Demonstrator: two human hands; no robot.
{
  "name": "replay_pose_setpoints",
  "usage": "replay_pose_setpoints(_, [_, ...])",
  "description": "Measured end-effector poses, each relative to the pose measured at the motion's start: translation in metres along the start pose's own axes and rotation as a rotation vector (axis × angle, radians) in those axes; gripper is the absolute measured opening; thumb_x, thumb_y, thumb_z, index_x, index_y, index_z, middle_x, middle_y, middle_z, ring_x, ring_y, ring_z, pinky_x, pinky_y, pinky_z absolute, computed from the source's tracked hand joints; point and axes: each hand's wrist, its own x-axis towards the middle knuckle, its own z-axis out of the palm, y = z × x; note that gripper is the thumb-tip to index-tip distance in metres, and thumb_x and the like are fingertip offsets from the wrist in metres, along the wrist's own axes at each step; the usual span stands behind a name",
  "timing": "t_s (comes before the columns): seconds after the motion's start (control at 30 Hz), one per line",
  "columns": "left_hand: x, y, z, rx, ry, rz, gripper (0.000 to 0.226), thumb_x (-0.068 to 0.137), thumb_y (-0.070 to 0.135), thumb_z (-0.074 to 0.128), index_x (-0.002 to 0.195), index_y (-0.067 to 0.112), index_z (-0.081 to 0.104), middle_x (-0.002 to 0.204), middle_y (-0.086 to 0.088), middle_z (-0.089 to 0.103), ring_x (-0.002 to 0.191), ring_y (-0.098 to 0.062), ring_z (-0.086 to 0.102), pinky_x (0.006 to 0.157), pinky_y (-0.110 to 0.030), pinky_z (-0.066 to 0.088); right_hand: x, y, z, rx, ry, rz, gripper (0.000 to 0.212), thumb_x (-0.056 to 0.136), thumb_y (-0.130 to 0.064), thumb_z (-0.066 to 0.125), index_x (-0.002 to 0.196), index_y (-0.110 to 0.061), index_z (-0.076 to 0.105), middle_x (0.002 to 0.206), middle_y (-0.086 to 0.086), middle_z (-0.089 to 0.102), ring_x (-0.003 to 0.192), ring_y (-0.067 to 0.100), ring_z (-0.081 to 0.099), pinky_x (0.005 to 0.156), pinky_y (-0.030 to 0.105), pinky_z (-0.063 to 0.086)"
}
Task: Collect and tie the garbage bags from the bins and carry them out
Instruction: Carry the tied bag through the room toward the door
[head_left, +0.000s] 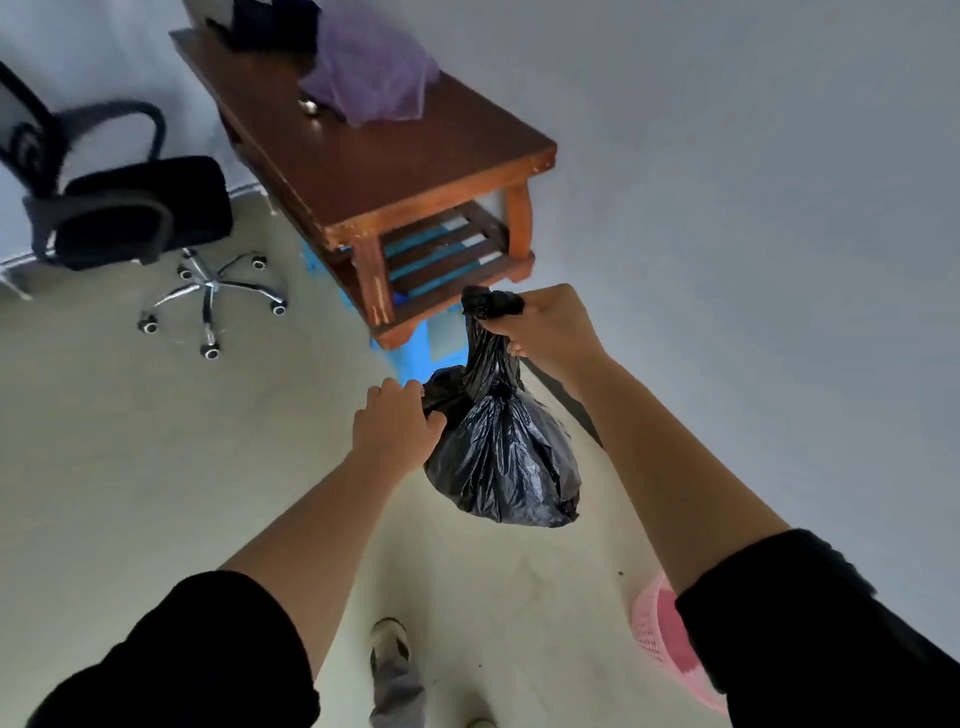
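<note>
Two black sleeves (171, 654) fill the bottom corners, pushed up so both forearms are bare and reach forward over the pale floor (130, 467). The left hand (397, 428) is curled, knuckles up, pinching a fold of the black garbage bag (501, 457) at its upper left side. The right hand (545, 332) is higher and farther out, closed in a fist around the bag's twisted neck, whose bunched end sticks out past the thumb. The bag hangs between the hands, clear of the floor. A pink basket (662, 639), probably a bin, shows beside the right sleeve. Beyond stand a wooden surface (374, 156) with purple cloth (371, 78) and a black office chair (130, 208).
</note>
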Motion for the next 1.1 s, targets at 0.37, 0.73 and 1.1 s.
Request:
replay_pose_setpoints(0.37, [-0.064,-0.177,-0.117,0.034,0.089,-0.332,0.048,0.096,0.047,0.037,0.13,0.016,0.049,0.125,-0.008,0.049,0.119,-0.027,0.044,0.091,-0.04,0.043,-0.003,-0.15,0.161,0.054,-0.323,-0.182,0.031,0.078,-0.016,0.078,0.062,-0.01,0.052,0.05,0.004,0.043,0.05,0.017,0.039,0.06,0.032,0.037])
replay_pose_setpoints(0.73, [-0.102,-0.443,-0.226,0.021,0.089,-0.496,0.047,0.093,0.041,0.044,0.133,0.016,0.047,0.128,-0.007,0.047,0.121,-0.026,0.042,0.093,-0.038,0.041,-0.031,-0.288,0.425,0.05,-0.5,-0.307,0.032,0.081,-0.006,0.073,0.058,-0.01,0.052,0.04,-0.008,0.04,0.038,0.008,0.035,0.046,0.021,0.037])
replay_pose_setpoints(1.1, [-0.131,-0.721,-0.341,0.041,0.216,-0.667,0.047,0.093,0.044,0.044,0.133,0.019,0.047,0.129,-0.006,0.047,0.121,-0.024,0.043,0.094,-0.037,0.041,-0.047,-0.434,0.719,0.091,-0.641,-0.424,0.028,0.077,-0.012,0.077,0.065,0.007,0.061,0.058,0.008,0.046,0.049,0.017,0.039,0.058,0.031,0.036])
